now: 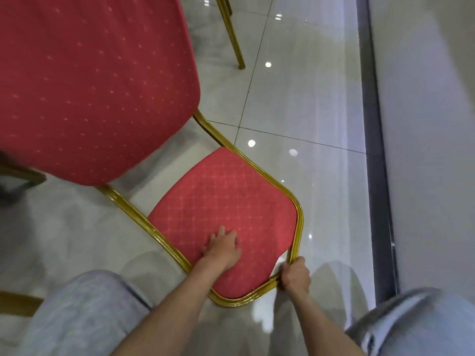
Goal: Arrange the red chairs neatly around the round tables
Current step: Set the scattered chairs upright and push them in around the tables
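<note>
A red chair with a gold metal frame fills the left and middle of the head view. Its big padded seat (84, 83) is at the upper left, and its red backrest pad (226, 201) points down toward me. My left hand (223, 249) presses flat on the backrest pad with spread fingers. My right hand (294, 274) grips the gold frame (297, 227) at the backrest's near right corner. No round table is in view.
Glossy pale floor tiles (295, 98) lie under the chair. A gold leg of another chair (235, 39) stands at the top centre. A dark skirting strip (375, 150) and a pale wall run along the right. My grey-clad knees are at the bottom.
</note>
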{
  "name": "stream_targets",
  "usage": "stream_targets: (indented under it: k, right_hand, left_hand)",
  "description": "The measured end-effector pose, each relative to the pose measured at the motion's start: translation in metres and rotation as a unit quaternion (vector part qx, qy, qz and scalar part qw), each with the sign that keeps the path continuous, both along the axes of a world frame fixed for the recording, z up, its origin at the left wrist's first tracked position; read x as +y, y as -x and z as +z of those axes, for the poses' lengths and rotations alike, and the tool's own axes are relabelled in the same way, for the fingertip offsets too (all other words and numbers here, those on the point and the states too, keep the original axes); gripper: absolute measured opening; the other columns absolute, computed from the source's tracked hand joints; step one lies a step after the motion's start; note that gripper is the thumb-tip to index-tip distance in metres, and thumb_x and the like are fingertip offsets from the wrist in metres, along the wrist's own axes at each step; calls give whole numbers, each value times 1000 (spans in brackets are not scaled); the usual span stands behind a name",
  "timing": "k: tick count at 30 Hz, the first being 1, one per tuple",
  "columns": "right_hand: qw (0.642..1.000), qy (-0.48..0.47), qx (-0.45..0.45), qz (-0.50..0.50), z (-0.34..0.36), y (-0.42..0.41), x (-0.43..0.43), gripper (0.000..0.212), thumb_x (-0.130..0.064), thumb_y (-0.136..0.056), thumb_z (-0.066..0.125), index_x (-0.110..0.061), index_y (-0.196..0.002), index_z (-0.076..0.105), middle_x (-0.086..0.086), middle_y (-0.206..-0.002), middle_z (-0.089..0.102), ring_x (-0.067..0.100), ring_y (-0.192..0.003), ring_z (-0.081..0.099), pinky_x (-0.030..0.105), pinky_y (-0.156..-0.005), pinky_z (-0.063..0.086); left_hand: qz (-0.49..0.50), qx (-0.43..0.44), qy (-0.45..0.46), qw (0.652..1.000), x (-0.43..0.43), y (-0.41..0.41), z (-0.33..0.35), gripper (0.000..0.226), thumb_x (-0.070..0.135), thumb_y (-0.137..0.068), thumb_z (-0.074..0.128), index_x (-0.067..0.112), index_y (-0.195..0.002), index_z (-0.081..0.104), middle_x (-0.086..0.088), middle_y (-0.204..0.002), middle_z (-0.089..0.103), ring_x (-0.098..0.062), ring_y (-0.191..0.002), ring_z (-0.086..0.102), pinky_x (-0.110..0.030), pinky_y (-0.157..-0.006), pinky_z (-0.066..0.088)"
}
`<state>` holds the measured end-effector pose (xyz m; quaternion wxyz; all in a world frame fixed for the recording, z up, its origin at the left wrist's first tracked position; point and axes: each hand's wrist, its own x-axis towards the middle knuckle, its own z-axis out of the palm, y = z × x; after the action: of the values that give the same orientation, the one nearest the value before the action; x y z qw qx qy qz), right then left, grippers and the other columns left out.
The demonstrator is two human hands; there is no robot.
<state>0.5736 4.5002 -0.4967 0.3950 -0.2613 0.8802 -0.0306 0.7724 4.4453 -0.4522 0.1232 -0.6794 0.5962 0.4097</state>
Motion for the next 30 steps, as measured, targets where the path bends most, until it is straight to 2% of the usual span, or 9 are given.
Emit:
stream_targets:
  k: [3, 6, 11, 13, 16, 21, 25, 27, 30]
  right_hand:
    - [999, -46, -8, 26, -5, 14, -9, 14, -13, -88, 59, -6, -99, 62, 14, -90, 71, 34, -83, 72, 40, -76, 62]
    - [996, -67, -25, 51, -7, 23, -9, 13, -16, -82, 69, -7, -91, 71, 13, -88, 74, 31, -81, 73, 34, -71, 61]
    - [995, -78, -60, -7, 15, 33, 1, 26, -22, -67, 82, -5, -83, 72, 14, -82, 75, 31, -77, 75, 40, -72, 64]
    - [994, -78, -76, -28, 75, 23, 0, 27, -20, -65, 84, -2, -80, 71, 16, -75, 75, 31, -66, 75, 43, -66, 65]
    - [994, -63, -73, -48, 158, 13, -6, 16, -8, -72, 77, 1, -78, 66, 20, -67, 74, 30, -48, 71, 36, -51, 62]
    - [998, -19, -53, -1, 271, 7, -23, 37, -11, -80, 75, -7, -103, 46, 18, -88, 69, 33, -67, 74, 41, -51, 62]
    - [998, -8, -40, 50, 347, -2, -33, 26, -24, -82, 73, -8, -95, 57, 13, -86, 72, 30, -79, 72, 49, -71, 64]
    - [997, 7, -69, 21, 388, -14, -37, 24, -17, -81, 73, -2, -95, 61, 16, -87, 73, 32, -81, 74, 48, -69, 65]
    - [993, 15, -113, -17, 445, -34, -37, 24, -5, -79, 72, 6, -97, 62, 22, -85, 74, 32, -71, 76, 49, -60, 65]
  left_hand:
    - [-10, 14, 7, 1000, 9, -4, 2, 31, 36, -97, 55, 21, -124, 56, -9, -142, 38, -35, -129, 45, -55, -109, 42]
    - [-73, -9, -15, 997, 13, -8, 15, 36, 38, -99, 54, 22, -131, 54, -10, -151, 32, -36, -136, 42, -57, -113, 38]
    - [-178, -34, 2, 983, 12, -27, 57, 41, 35, -102, 51, 22, -140, 50, -5, -155, 32, -32, -140, 41, -57, -113, 38]
    - [-206, -10, 15, 978, 11, -42, 81, 37, 32, -101, 50, 21, -136, 52, -6, -151, 36, -32, -136, 46, -53, -108, 44]
    - [-213, 16, 20, 977, 8, -57, 131, 35, 33, -101, 49, 21, -134, 53, -5, -141, 42, -31, -128, 51, -51, -102, 48]
    - [-166, 71, 59, 982, 9, -70, 220, 36, 30, -101, 52, 22, -136, 50, -2, -132, 46, -29, -119, 57, -49, -99, 49]
    - [-76, 132, 61, 986, 16, -71, 300, 37, 23, -100, 53, 20, -137, 52, -2, -131, 50, -28, -121, 56, -42, -103, 45]
    - [-41, 147, 56, 987, 20, -69, 343, 38, 21, -101, 53, 20, -139, 52, -3, -132, 52, -26, -124, 54, -39, -106, 42]
    - [-31, 155, 35, 987, 27, -67, 401, 41, 22, -102, 52, 20, -143, 50, -3, -136, 51, -26, -125, 54, -39, -108, 42]
